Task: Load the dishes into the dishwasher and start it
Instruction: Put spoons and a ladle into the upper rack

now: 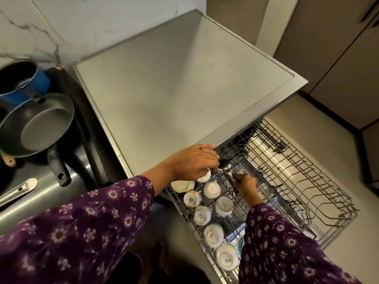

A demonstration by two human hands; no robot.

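Steel wire rack (pixel 287 181) stands pulled out of the dishwasher (pixel 184 89), and we note upturned white cups (pixel 212 189) ranged along its left side. Left hand (pixel 192 165) has its grip closed on one cup (pixel 205 176) at the rack's near corner. Right hand (pixel 247 185) grips a ladle (pixel 225 166) over the rack. Pans (pixel 39 128) sit in the sink, left.

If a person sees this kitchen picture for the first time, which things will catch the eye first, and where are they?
Two hands in purple floral sleeves meet at the centre: the left hand holds a white cup, the right hand a steel ladle. Below them, upside-down white cups line the left side of the pulled-out upper rack. At far left, a grey frying pan and blue pot wait.
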